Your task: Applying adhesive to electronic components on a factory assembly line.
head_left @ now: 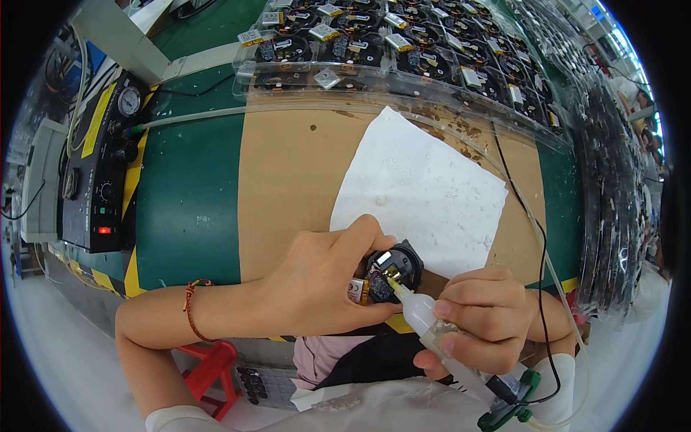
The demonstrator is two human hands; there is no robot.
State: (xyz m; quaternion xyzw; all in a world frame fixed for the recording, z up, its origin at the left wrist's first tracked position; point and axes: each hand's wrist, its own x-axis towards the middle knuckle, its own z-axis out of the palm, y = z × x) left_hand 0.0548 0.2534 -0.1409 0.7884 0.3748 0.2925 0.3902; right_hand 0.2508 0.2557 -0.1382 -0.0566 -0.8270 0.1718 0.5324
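My left hand (338, 270) is closed round a small round black electronic housing (407, 263), tilted up near the table's front edge. A silver battery pouch with a yellow edge (358, 290) sticks out by my left fingers. My right hand (489, 317) grips a white glue dispensing syringe (419, 311). The syringe's narrow yellowish tip touches or nearly touches the parts inside the housing; the exact contact is too small to tell. From the syringe's back end, a green clamp-like fitting (507, 403) joins a clear hose and a black cable.
Brown cardboard (288, 173) and a white paper sheet (425, 187) cover the green table (188, 194). At the back, clear trays (360, 83) hold several black units with batteries. A black dispenser box with a gauge (97, 173) stands left. Stacked clear trays (612, 194) rise right. The hose (518, 201) crosses the table.
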